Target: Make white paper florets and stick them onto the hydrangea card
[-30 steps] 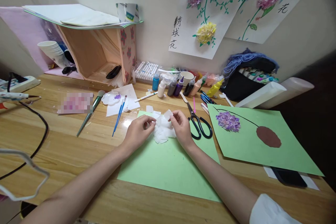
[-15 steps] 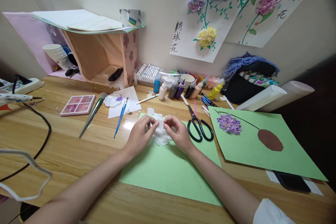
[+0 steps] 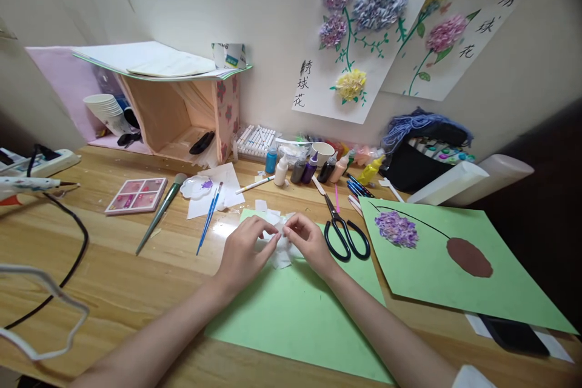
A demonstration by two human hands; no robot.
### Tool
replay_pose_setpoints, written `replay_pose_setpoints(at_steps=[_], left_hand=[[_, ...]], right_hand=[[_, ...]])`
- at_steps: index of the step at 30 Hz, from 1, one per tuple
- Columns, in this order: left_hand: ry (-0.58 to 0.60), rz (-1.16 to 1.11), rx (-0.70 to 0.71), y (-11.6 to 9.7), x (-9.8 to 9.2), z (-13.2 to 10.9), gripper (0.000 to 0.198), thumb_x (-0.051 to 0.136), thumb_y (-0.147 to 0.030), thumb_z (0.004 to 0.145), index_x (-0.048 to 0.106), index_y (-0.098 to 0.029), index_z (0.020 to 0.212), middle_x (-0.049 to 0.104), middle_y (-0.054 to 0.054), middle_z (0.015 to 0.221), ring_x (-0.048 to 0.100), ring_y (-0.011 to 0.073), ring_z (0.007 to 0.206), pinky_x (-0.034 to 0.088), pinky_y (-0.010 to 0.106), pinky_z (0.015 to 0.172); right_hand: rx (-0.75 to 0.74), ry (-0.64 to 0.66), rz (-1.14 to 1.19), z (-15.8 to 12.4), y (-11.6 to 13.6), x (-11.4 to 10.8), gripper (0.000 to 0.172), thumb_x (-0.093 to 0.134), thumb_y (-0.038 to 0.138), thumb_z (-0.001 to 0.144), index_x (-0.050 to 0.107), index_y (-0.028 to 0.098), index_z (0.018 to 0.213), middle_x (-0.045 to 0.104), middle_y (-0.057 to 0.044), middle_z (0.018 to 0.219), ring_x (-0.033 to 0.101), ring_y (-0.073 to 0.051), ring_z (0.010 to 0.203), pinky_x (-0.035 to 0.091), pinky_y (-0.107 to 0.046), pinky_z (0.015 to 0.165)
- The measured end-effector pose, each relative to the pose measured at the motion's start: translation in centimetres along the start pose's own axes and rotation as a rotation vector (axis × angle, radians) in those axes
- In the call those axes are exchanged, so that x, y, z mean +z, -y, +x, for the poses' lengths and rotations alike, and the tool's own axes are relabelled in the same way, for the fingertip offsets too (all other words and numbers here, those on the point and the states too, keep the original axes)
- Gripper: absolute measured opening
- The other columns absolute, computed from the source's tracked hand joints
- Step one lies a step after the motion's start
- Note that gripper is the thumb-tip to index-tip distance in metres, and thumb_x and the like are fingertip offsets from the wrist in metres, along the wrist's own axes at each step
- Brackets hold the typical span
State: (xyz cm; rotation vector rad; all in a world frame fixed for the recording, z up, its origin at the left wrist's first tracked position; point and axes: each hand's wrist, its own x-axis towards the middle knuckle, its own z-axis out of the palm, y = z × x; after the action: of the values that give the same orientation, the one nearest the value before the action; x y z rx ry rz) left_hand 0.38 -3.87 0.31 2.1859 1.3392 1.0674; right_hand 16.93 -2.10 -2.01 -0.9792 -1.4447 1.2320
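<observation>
Left hand (image 3: 243,250), right hand (image 3: 310,241) together, fingertips pinched closed on white paper scraps (image 3: 282,253) over green sheet (image 3: 291,309); likely shaping step, gentle grip needed next.

The wooden table (image 3: 136,279) holds a green sheet (image 3: 291,309) right under my left grip (image 3: 243,251) and right grip (image 3: 309,242). Black scissors (image 3: 345,233) lie just right of my right grip, with a second green sheet (image 3: 454,267) farther right. Left of my left grip lie blue brushes (image 3: 209,218), a big green brush (image 3: 161,212) and a pink paint box (image 3: 136,194). Small bottles (image 3: 309,167) stand behind.
</observation>
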Motion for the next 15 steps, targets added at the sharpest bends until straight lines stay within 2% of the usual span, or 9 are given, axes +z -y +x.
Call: replay_pose_setpoints(at_steps=[6, 15], left_hand=[[0.007, -0.004, -0.013, 0.05, 0.11, -0.09, 0.010, 0.052, -0.026, 0.084, 0.059, -0.019, 0.082, 0.060, 0.003, 0.080, 0.054, 0.0145, 0.074, 0.040, 0.026, 0.067], [-0.003, -0.050, -0.100, 0.35, -0.02, 0.22, 0.008, 0.054, -0.023, 0.081, 0.060, -0.019, 0.077, 0.061, 0.001, 0.075, 0.053, 0.0129, 0.068, 0.039, 0.024, 0.061]], right_hand=[[0.042, 0.077, 0.081, -0.05, 0.15, 0.02, 0.017, 0.061, 0.036, 0.079, 0.059, 0.019, 0.076, 0.058, -0.001, 0.075, 0.055, -0.013, 0.070, 0.043, -0.026, 0.065], [0.026, 0.071, 0.111, -0.04, -0.17, 0.14, 0.015, 0.064, 0.033, 0.077, 0.061, 0.019, 0.082, 0.060, -0.003, 0.082, 0.060, -0.016, 0.080, 0.047, -0.028, 0.072]])
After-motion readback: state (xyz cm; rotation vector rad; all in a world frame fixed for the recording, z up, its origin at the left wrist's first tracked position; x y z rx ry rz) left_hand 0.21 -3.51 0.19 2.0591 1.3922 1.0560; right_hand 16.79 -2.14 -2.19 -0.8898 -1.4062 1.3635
